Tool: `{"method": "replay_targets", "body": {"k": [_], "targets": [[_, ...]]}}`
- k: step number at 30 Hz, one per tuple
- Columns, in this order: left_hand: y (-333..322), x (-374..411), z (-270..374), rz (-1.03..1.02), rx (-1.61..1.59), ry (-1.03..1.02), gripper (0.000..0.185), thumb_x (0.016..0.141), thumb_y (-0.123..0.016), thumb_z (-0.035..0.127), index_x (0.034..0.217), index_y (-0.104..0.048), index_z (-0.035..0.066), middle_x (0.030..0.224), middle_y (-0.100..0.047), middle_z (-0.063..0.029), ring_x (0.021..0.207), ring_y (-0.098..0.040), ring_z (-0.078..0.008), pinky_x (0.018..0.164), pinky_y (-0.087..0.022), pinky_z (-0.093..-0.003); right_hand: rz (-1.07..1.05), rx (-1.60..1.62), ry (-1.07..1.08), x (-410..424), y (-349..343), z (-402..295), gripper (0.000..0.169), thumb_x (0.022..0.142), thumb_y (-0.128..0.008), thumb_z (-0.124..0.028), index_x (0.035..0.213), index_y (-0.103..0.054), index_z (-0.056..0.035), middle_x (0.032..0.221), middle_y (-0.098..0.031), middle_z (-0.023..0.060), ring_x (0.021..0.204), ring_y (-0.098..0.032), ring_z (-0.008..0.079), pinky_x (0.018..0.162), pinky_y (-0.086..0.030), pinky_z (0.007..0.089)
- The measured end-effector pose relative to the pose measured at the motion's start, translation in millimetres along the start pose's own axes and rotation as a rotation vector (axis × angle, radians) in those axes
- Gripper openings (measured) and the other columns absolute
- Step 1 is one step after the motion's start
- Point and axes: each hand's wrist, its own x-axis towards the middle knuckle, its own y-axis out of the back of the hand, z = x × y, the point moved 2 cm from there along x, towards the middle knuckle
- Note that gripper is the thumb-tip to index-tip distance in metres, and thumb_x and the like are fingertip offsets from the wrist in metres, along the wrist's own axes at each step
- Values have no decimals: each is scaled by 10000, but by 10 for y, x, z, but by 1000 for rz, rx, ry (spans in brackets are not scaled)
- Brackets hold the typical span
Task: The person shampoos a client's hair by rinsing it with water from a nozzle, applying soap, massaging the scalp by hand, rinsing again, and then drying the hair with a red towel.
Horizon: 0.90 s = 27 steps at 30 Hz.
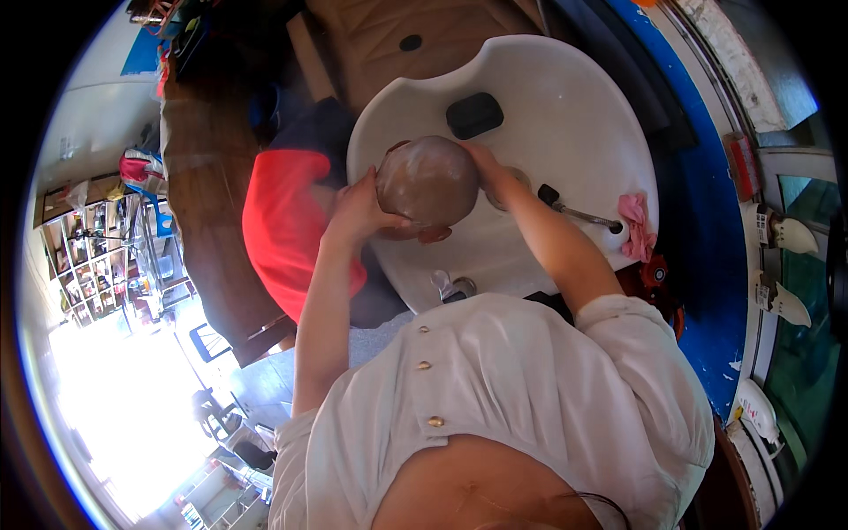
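A person in a red top [291,232] leans from the left over a white shampoo basin [576,99]. That person's shaved head [430,182] is inside the basin's near left part, wet and streaked with whitish lather. My left hand [361,209] cups the left side of the head, thumb and fingers spread against it. On the opposite side my right hand [487,169] presses against the head, its fingertips partly hidden behind it. Between my two hands the head is held. A round drain fitting [517,179] shows beside my right wrist.
On the basin's right are a hand shower hose [589,215] and a pink cloth [637,225]. A black pad [475,115] sits at its far side, and a tap [464,286] at the near rim. A brown couch [212,199] stands left; a glazed door frame [762,199] runs right.
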Motion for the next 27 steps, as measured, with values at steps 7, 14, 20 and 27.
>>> {"method": "replay_targets", "body": {"k": [7, 14, 20, 27], "targets": [[-98, 21, -206, 35, -238, 7, 994, 423, -860, 293, 1260, -411, -2, 1025, -626, -214, 994, -603, -338, 848, -478, -382, -344, -1785, 751, -622, -1573, -788, 261, 865, -486, -236, 970, -651, -63, 1107, -613, 128, 1003, -556, 333, 866, -433, 389], [-62, 56, -30, 10, 0, 111, 1222, 409, -875, 311, 1394, -226, -7, 1182, -565, -207, 1088, -555, -355, 920, -439, -368, -539, -886, 208, 411, -648, -687, 292, 872, -506, -256, 1038, -679, -88, 1082, -641, 71, 996, -581, 185, 880, -428, 334], [-31, 46, 56, 29, -26, 40, 1224, 392, -885, 324, 1385, -246, 1, 1165, -574, -209, 1094, -557, -340, 924, -443, -366, 154, -255, 413, -83, 81, 383, 321, 920, -466, -256, 1056, -634, -19, 1028, -639, 92, 965, -581, 181, 870, -440, 337], [-111, 48, -80, 141, -148, 15, 1103, 424, -869, 292, 1366, -330, 96, 1069, -622, -194, 1012, -594, -357, 840, -482, -404, 415, -1111, 559, -379, -880, -474, 264, 862, -498, -199, 1038, -635, -59, 1030, -633, 169, 1021, -577, 321, 898, -434, 337]]}}
